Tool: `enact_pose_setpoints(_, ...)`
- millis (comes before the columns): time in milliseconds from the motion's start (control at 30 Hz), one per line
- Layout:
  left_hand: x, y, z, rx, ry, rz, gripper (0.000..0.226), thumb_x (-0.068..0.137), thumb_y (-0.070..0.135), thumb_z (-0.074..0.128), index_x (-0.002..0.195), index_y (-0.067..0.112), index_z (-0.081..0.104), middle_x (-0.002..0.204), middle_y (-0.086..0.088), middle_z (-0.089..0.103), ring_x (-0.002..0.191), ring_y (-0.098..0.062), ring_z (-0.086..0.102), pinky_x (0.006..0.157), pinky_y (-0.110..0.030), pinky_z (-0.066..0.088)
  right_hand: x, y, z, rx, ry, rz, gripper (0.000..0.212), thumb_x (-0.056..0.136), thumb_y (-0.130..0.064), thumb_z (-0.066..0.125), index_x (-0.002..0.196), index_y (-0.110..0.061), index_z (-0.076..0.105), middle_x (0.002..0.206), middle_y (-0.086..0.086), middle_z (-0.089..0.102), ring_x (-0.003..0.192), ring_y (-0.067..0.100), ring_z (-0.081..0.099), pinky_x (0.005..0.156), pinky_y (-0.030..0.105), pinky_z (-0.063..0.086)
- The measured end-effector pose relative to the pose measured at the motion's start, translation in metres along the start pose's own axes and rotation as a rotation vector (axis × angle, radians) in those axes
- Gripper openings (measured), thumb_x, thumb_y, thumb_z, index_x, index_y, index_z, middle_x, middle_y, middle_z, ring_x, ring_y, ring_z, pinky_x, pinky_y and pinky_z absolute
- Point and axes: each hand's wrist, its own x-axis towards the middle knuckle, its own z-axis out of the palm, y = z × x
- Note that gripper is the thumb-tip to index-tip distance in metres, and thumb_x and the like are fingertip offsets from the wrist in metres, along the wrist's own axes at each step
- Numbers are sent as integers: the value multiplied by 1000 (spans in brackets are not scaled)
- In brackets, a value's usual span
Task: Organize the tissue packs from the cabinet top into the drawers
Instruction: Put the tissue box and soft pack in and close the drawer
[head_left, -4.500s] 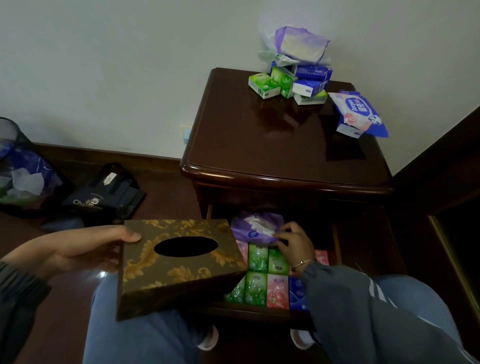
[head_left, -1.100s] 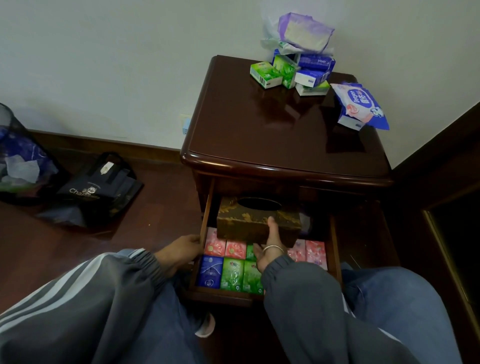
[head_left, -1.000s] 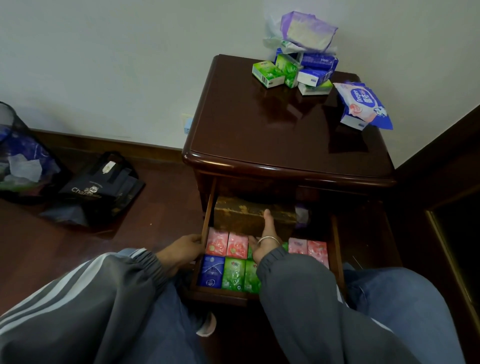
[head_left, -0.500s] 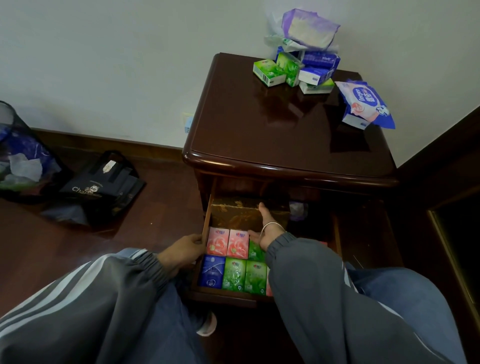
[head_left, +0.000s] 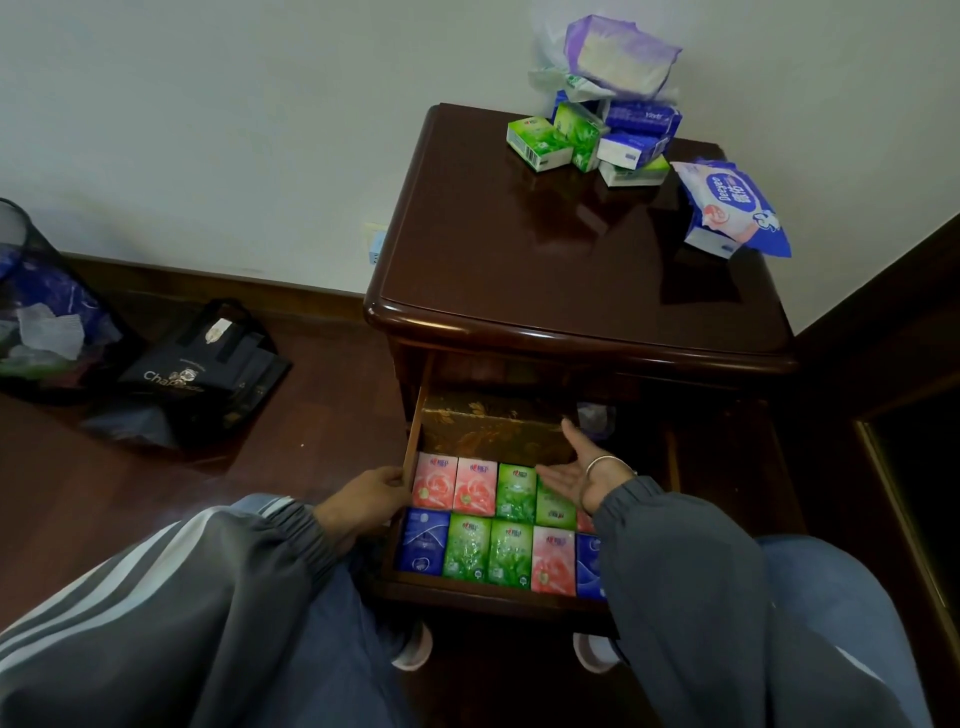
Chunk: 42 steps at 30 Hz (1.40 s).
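The cabinet's top drawer (head_left: 413, 441) stands pulled out and holds two rows of pink, green and blue tissue packs (head_left: 491, 530). A brown and gold tissue box (head_left: 493, 423) sits at the drawer's back, half under the cabinet top. My right hand (head_left: 576, 470) hovers open, palm up, over the packs, just off the box's front right corner. My left hand (head_left: 366, 501) grips the drawer's left side wall. A pile of green and blue tissue packs (head_left: 587, 140) lies at the back of the cabinet top (head_left: 545, 270), with a purple pack (head_left: 621, 54) above it.
A blue wet-wipes pack (head_left: 732, 205) lies at the cabinet top's right edge. A small purple wrapper (head_left: 595, 415) shows at the drawer's back right. On the floor to the left sit a black bag (head_left: 192, 374) and a mesh bin (head_left: 36, 312). Dark wooden furniture (head_left: 893, 395) stands right.
The tissue box went from my left hand into the drawer, and my right hand pushed it to the back left. My right hand has now come off it and opened.
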Motion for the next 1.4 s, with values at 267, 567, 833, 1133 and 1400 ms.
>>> enact_pose_setpoints(267,3,-1,0,72,43,12,30,93,18,57,122,11,60,113,-10,68,104,-25,65,91,-41,55,5,6,34,19,-33,67,53,95,-26,51,139,-2,33,141,25,42,125,31,51,105,38,41)
enact_pose_setpoints(567,7,-6,-2,-2,17,8,30,91,21,60,121,15,60,109,-6,69,99,-20,66,83,-36,57,13,8,-35,-672,291,-324,40,87,-28,64,103,8,65,95,21,70,83,31,65,61,29,47)
enact_pose_setpoints(833,13,-7,16,701,364,342,36,90,27,53,124,16,50,115,-6,57,107,-27,57,84,-37,48,34,-7,-81,-1324,345,-787,46,89,0,50,134,-7,49,140,16,46,124,31,47,102,32,38)
enact_pose_setpoints(1133,44,14,33,1274,354,561,69,94,27,42,153,15,9,163,-2,5,149,-20,5,117,-39,18,53,-19,-74,-1998,201,-565,58,91,-16,49,145,-16,28,151,8,33,136,28,34,107,42,34)
enact_pose_setpoints(1400,55,8,27,1310,281,468,73,97,40,39,153,16,0,163,-1,-1,149,-19,-1,117,-45,14,47,-14,-81,-1867,1,-577,34,88,-11,50,120,-15,60,124,10,62,113,28,57,93,29,46)
